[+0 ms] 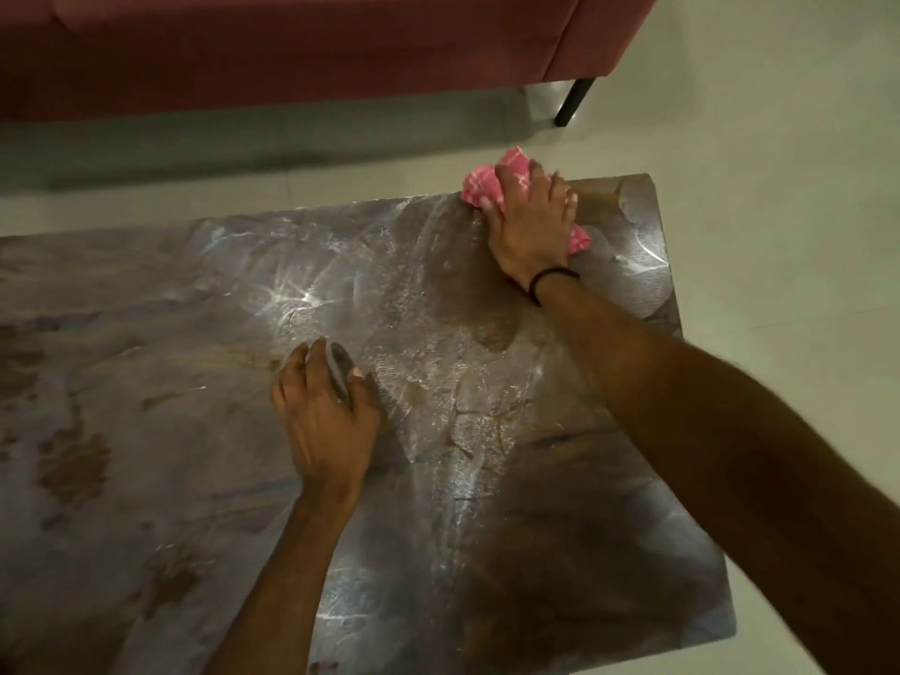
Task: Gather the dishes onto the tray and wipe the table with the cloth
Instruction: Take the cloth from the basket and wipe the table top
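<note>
A pink checked cloth lies bunched at the far right corner of the marbled grey-brown table. My right hand presses down on the cloth, fingers curled over it, with a black band on the wrist. My left hand rests on the middle of the table. Its thumb and fingers close around a small grey rounded object; what it is cannot be told. No tray or dishes are in view.
A red sofa with a black leg stands on the pale tiled floor beyond the table's far edge. The table's right edge runs close past my right forearm.
</note>
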